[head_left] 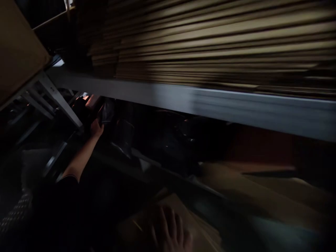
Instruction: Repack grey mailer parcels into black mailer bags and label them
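My left hand [97, 128] reaches out below the shelf, its fingers closed at the near end of a dark, shiny plastic bag [107, 111]. What the bag holds is too dark to make out. Lower down, my right hand [173, 229] rests with fingers spread on a piece of brown cardboard [202, 231], whose layered edges show on the right. Motion blur and deep shadow soften both hands. Beside the left hand's bag hangs or stands another glossy dark plastic bundle [124, 134].
A thick stack of flat cardboard [210, 45] lies on a shelf with a pale metal beam [178, 96]. Under it are more cardboard [262, 189] and a reddish box [262, 147]. A slanting metal leg [61, 99] and a large brown box [21, 49] stand left.
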A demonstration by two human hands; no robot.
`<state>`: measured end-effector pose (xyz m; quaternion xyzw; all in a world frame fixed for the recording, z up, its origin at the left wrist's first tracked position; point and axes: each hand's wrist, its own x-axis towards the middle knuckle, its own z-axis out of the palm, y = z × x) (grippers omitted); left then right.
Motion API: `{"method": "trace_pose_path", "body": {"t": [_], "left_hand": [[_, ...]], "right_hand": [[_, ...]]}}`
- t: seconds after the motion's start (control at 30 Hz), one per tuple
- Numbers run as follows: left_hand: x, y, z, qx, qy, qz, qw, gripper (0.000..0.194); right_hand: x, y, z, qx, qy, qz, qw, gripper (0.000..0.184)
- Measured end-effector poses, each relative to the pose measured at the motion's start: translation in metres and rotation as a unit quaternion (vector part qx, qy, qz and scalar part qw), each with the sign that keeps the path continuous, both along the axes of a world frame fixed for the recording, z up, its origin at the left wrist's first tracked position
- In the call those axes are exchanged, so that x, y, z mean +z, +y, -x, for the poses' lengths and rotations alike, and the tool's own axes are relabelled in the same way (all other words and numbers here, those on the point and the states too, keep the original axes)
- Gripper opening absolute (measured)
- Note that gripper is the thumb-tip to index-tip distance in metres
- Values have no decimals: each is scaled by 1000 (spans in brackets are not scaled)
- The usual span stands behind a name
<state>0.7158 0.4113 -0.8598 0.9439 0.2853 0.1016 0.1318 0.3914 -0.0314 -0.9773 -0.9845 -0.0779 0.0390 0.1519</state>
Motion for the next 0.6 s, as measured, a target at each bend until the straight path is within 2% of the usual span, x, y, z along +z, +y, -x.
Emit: {"method": "trace_pose_path", "body": {"t": [0.07, 0.1, 0.2, 0.23, 0.33, 0.47, 0.6], "left_hand": [[-7, -31, 12, -60, -48, -53, 996, 68], [-12, -48, 17, -107, -55, -71, 990, 69], [-23, -91, 28, -261, 14, -71, 963, 61], [-26, -101, 28, -293, 44, -68, 953, 60], [-29, -115, 25, -306, 84, -86, 944, 60], [-31, -113, 24, -306, 79, -108, 943, 59], [-38, -112, 29, -303, 49, -88, 948, 57]], "right_hand": [[-7, 2, 0, -13, -14, 8, 1000, 71], [-8, 3, 0, -16, -21, 12, 1000, 70], [-7, 7, 0, -19, -31, 23, 999, 70], [-6, 8, 0, -17, -27, 27, 999, 69], [-1, 11, 0, -20, -8, 36, 999, 67], [3, 15, 1, -28, 6, 35, 999, 68], [1, 16, 4, -29, 9, 24, 999, 69]]}}
